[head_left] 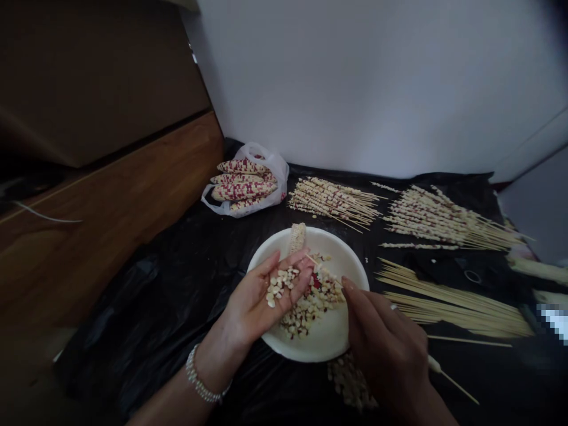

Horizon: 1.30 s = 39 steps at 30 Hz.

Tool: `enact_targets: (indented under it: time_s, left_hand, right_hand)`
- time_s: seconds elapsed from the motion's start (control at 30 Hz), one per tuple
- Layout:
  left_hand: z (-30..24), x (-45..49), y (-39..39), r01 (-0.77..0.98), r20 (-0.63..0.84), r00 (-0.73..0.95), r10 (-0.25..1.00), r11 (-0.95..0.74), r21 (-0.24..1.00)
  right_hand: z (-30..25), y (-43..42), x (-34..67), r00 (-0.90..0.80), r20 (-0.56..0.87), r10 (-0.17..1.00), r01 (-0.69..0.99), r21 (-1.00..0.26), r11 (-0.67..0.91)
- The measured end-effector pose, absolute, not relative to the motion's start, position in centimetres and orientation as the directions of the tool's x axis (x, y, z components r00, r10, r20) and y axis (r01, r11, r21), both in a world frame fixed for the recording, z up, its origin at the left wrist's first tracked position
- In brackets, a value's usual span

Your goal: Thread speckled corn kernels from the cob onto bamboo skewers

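Note:
My left hand (266,296) is turned palm up over a white bowl (357,260), with loose corn kernels (279,284) cradled in its palm. Its fingertips are close to the tip of a thin bamboo skewer (313,259). The skewer slants down toward my right hand (381,331), whose thumb and fingers are pinched around it. A few kernels seem to be threaded along it, though they blend with those behind. Inside the bowl lie many pale and dark red kernels (302,322), and a stripped corn cob (297,236) leans on the far rim.
Speckled corn cobs (244,190) sit in a plastic bag (277,163) at the back. Kernel-threaded skewers lie in two piles (331,200) (430,219) to the right. Bare skewers (457,305) are below them. Black plastic sheeting (177,284) covers the surface, with a white wall (355,89) behind.

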<state>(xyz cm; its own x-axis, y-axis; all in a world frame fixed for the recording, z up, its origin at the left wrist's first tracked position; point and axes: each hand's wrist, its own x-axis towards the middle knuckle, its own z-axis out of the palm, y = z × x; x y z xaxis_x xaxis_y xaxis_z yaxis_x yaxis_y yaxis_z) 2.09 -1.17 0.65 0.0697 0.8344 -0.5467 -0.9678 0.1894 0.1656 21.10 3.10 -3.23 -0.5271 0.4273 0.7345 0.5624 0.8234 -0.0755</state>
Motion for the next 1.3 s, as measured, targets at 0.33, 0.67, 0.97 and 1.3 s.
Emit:
enact_targets:
  time_s: [0.33, 0.67, 0.97, 1.3]
  left_hand:
    - [0.6, 2.4, -1.0, -0.968, -0.549, 0.123, 0.827, 0.223, 0.119]
    - [0.6, 2.8, -1.2, -0.961, -0.600, 0.028, 0.800, 0.187, 0.205]
    - [0.6, 2.2, -1.2, -0.975, -0.573, 0.071, 0.816, 0.177, 0.131]
    - [0.1, 2.6, -1.4, -0.937, -0.539, -0.015, 0.842, 0.176, 0.301]
  right_hand:
    - [-3.4, 2.8, 20.9, -0.543, 0.727, 0.420, 0.542, -0.078, 0.837]
    - [-3.1, 2.7, 20.9, -0.526, 0.742, 0.416, 0.524, -0.102, 0.846]
    - [-3.5, 2.6, 21.1, -0.501, 0.761, 0.412, 0.488, -0.144, 0.861]
    - [-3.4, 2.8, 21.0, -0.518, 0.746, 0.420, 0.522, -0.113, 0.846]
